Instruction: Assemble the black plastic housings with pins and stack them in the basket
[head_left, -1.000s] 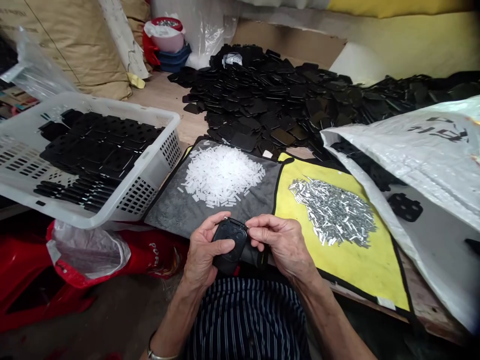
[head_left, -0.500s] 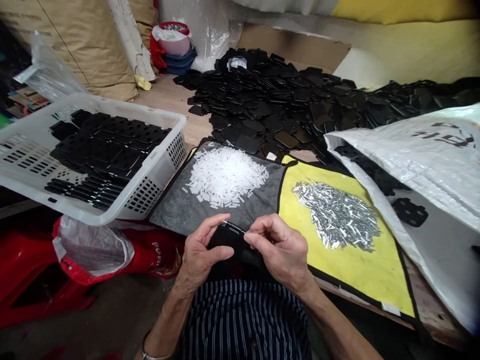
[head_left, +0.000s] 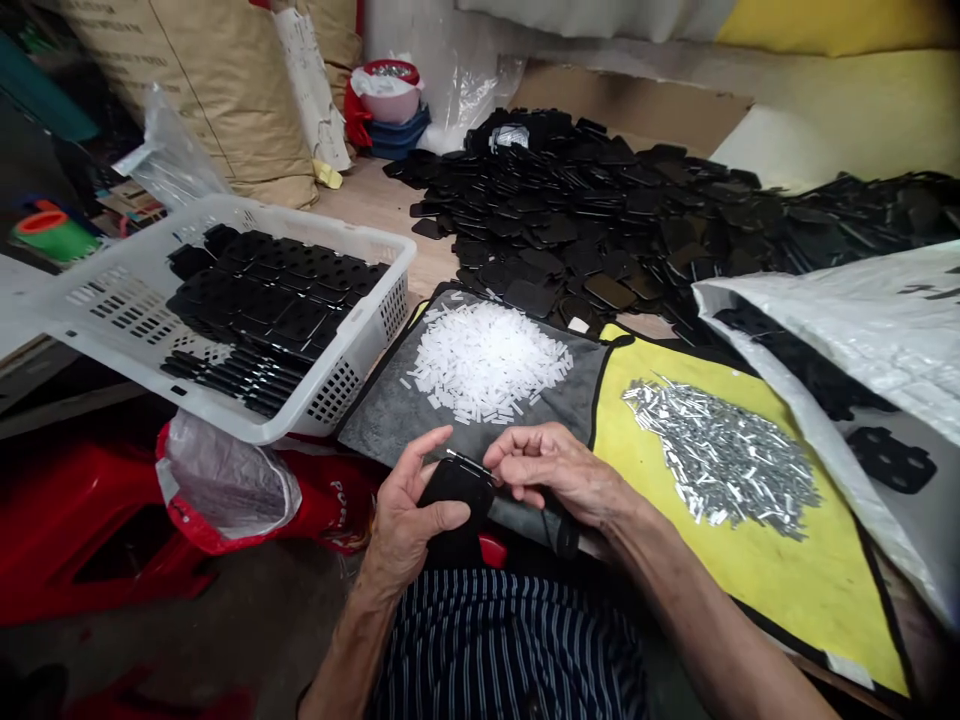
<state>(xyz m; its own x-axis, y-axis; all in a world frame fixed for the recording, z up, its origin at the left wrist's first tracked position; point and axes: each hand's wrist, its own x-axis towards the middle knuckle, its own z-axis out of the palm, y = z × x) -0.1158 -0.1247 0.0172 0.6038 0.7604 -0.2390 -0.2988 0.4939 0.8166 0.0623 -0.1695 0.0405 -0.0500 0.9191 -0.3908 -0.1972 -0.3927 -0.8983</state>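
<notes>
My left hand (head_left: 405, 510) grips a flat black plate with rounded corners (head_left: 457, 490), its thumb across the face. Along the plate's upper edge lies a thin silver metal pin (head_left: 469, 463). The fingertips of my right hand (head_left: 559, 470) are pinched together at the pin's right end; the exact contact is partly hidden. Beyond my hands, a heap of short white plastic strips (head_left: 491, 355) lies on a grey cloth (head_left: 382, 410). To the right, many silver metal pins (head_left: 731, 460) are piled on a yellow cloth (head_left: 795, 590).
At left stands a white plastic basket (head_left: 255, 425) holding stacked black pieces (head_left: 277, 280). A large pile of black plates (head_left: 570, 220) covers the back. An open white sack (head_left: 862, 320) leans at right. Below the basket are a red bag (head_left: 337, 495) and a red stool (head_left: 75, 510).
The view has swung left, so the scene sits further right. The plate in my left hand is more tilted and shows more of its face; my right hand remains at the pin's end.
</notes>
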